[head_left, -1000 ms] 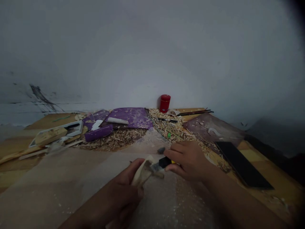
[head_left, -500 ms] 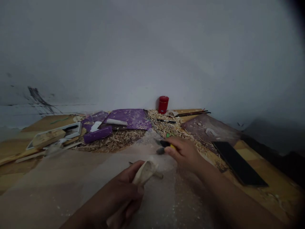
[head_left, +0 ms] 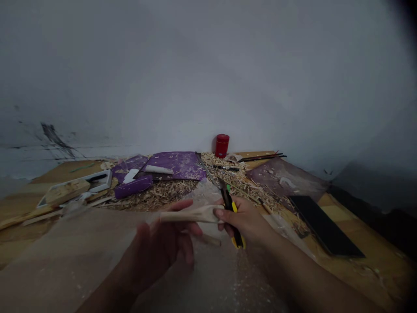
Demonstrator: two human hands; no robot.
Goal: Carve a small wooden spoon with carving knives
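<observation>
Hands close together: right hand (head_left: pixel 244 219) grips utility knife (head_left: pixel 232 216), left hand (head_left: pixel 159 252) open under wooden spoon (head_left: pixel 192 214); spoon form appears cut, finishing remains.

Lighting was dim and flat, with no visible source and no glare. Wall (head_left: pixel 208 78) looked dull grey, darkening to black at the top right corner. A soft shadow lay low on the right. Left hand (head_left: pixel 159 252) was slightly blurred. Picture edges were bent by wide-lens distortion
</observation>
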